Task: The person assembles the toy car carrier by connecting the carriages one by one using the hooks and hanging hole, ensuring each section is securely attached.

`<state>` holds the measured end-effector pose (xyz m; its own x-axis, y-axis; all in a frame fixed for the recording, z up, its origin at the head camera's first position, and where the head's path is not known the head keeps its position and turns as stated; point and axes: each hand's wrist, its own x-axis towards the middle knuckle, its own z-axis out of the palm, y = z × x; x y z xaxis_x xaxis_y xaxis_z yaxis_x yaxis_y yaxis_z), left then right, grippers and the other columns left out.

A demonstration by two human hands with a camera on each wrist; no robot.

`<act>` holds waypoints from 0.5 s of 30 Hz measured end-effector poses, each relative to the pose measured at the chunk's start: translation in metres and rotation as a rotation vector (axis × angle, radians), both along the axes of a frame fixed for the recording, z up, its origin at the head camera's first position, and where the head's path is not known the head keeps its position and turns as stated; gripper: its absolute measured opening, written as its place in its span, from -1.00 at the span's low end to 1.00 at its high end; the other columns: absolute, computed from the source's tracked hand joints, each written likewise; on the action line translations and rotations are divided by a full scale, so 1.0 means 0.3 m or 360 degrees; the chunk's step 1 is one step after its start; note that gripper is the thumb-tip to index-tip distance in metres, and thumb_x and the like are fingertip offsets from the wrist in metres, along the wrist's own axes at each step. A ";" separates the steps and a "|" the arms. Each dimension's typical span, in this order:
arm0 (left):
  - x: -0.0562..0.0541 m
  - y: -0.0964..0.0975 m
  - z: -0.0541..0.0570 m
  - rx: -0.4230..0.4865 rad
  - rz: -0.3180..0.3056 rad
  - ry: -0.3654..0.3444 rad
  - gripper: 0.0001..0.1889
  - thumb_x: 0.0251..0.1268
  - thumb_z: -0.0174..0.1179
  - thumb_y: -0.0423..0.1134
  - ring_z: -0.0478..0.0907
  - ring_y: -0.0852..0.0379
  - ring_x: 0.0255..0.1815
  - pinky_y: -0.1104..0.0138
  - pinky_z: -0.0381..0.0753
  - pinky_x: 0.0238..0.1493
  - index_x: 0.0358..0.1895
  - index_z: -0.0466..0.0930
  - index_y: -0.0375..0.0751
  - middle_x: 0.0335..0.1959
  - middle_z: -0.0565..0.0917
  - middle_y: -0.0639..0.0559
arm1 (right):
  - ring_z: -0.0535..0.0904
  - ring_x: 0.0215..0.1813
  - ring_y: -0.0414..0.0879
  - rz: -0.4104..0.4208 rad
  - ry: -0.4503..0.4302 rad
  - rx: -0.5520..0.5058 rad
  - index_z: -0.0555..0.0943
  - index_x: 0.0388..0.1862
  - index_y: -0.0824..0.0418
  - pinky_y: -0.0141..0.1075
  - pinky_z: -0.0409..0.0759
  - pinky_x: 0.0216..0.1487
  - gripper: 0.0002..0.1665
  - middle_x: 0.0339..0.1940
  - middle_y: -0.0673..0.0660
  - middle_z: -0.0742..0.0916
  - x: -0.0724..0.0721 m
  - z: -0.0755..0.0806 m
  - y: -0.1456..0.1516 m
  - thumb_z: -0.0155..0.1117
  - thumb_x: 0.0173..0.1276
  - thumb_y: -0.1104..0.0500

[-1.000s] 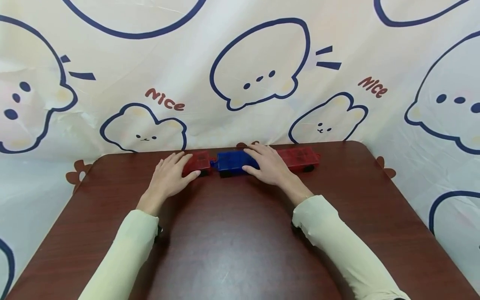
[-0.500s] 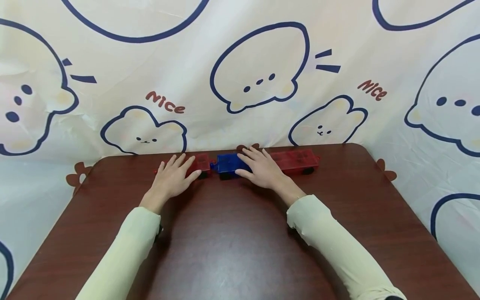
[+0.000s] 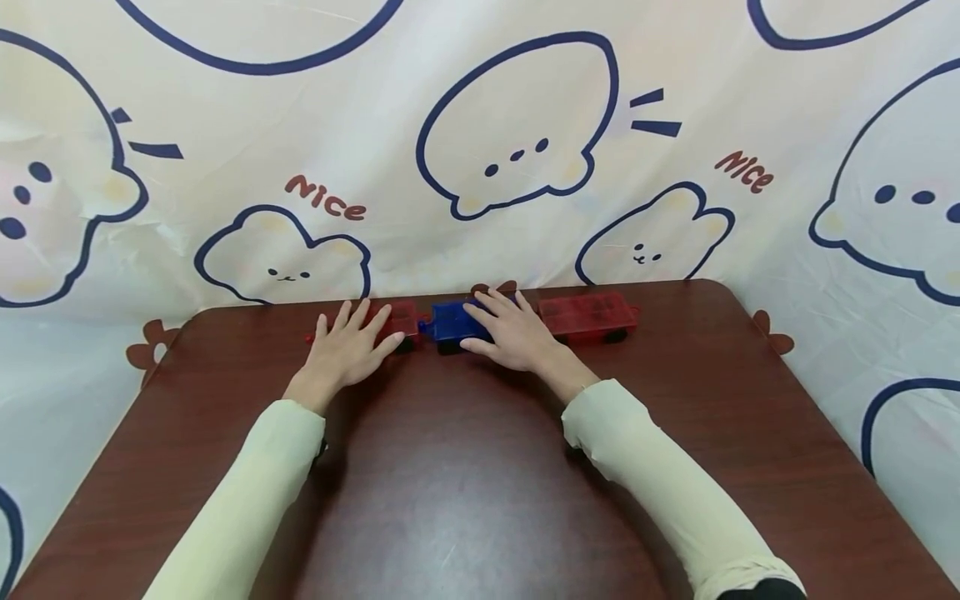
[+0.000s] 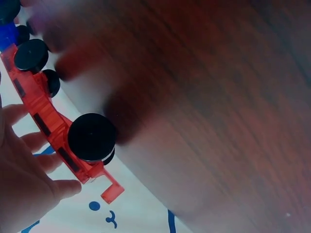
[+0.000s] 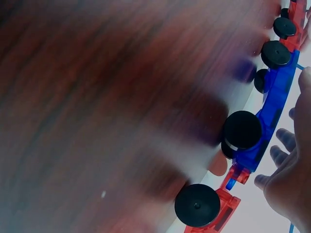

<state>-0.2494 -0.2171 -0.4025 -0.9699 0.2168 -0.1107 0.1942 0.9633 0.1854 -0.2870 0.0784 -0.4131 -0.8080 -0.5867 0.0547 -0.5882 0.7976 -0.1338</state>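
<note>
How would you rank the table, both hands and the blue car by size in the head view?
1. Table
2. Left hand and right hand, too alike to rank
3. Blue car, counting only what shows; the right hand covers part

Brown table (image 3: pixel 450 475) (glossy, catching light); pale cartoon-printed backdrop (image 3: pixel 480 250) behind and beside it, perhaps cloth.

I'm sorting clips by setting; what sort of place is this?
Probably an indoor play or filming corner: a cartoon-printed sheet hangs behind and beside a brown table bearing linked toy wagons.
</note>
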 end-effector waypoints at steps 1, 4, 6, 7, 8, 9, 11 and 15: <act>-0.003 0.000 0.001 -0.0006 0.0004 -0.0006 -0.12 0.50 -0.37 0.44 -0.32 -0.41 0.62 -0.36 -0.48 0.44 0.66 -0.07 -0.06 0.65 -0.12 -0.32 | -0.08 0.68 0.04 0.0001 -0.0007 0.0004 0.19 0.65 -0.04 0.19 -0.20 0.57 -0.11 0.66 0.08 0.19 0.000 0.000 -0.004 -0.09 0.51 -0.45; -0.010 0.002 -0.001 -0.0026 0.0014 -0.0008 -0.10 0.48 -0.36 0.46 -0.33 -0.40 0.62 -0.37 -0.46 0.43 0.67 -0.09 -0.07 0.65 -0.14 -0.32 | -0.13 0.68 0.01 0.0005 -0.0032 0.0016 0.17 0.66 -0.04 0.18 -0.22 0.58 -0.10 0.67 0.06 0.16 -0.001 -0.001 -0.014 -0.09 0.51 -0.45; -0.012 0.006 -0.004 -0.0045 0.0015 0.0000 -0.09 0.47 -0.36 0.47 -0.32 -0.40 0.62 -0.38 -0.45 0.43 0.67 -0.09 -0.07 0.65 -0.15 -0.32 | -0.14 0.68 0.01 0.0007 -0.0033 0.0029 0.16 0.66 -0.04 0.18 -0.21 0.57 -0.09 0.68 0.05 0.15 -0.003 -0.003 -0.019 -0.09 0.51 -0.45; -0.014 0.007 -0.006 -0.0051 0.0016 0.0004 -0.08 0.46 -0.35 0.47 -0.32 -0.39 0.62 -0.38 -0.46 0.43 0.67 -0.09 -0.07 0.65 -0.15 -0.32 | -0.14 0.68 0.02 0.0009 -0.0031 0.0038 0.16 0.66 -0.04 0.19 -0.21 0.57 -0.09 0.68 0.04 0.15 -0.004 -0.005 -0.019 -0.10 0.50 -0.46; -0.015 0.009 -0.008 -0.0055 0.0015 0.0013 -0.08 0.46 -0.34 0.47 -0.32 -0.39 0.62 -0.38 -0.46 0.42 0.66 -0.09 -0.06 0.65 -0.14 -0.32 | -0.14 0.68 0.02 0.0009 -0.0028 0.0046 0.15 0.66 -0.04 0.19 -0.21 0.57 -0.09 0.68 0.04 0.14 -0.006 -0.006 -0.020 -0.10 0.50 -0.46; -0.017 0.011 -0.009 -0.0062 0.0015 0.0019 -0.08 0.46 -0.33 0.47 -0.32 -0.39 0.62 -0.38 -0.47 0.42 0.66 -0.08 -0.06 0.65 -0.14 -0.32 | -0.14 0.68 0.03 0.0011 -0.0023 0.0057 0.14 0.67 -0.04 0.19 -0.20 0.57 -0.08 0.68 0.04 0.14 -0.008 -0.006 -0.019 -0.10 0.50 -0.46; -0.020 0.014 -0.011 -0.0076 0.0014 0.0032 -0.07 0.44 -0.31 0.48 -0.32 -0.38 0.62 -0.38 -0.48 0.42 0.67 -0.09 -0.06 0.65 -0.14 -0.32 | -0.14 0.68 0.04 0.0011 -0.0015 0.0076 0.14 0.67 -0.05 0.19 -0.20 0.57 -0.08 0.68 0.04 0.13 -0.012 -0.009 -0.019 -0.11 0.50 -0.47; -0.027 0.016 -0.017 -0.0093 0.0016 0.0056 -0.03 0.41 -0.30 0.52 -0.32 -0.37 0.62 -0.38 -0.47 0.42 0.67 -0.10 -0.05 0.65 -0.13 -0.31 | -0.14 0.68 0.05 0.0014 -0.0006 0.0084 0.13 0.67 -0.06 0.20 -0.19 0.57 -0.08 0.68 0.05 0.13 -0.015 -0.011 -0.021 -0.11 0.50 -0.47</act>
<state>-0.2576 -0.2123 -0.4075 -0.9756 0.2010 -0.0888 0.1896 0.9742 0.1222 -0.2914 0.0721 -0.4164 -0.8029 -0.5958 0.0204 -0.5949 0.7983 -0.0938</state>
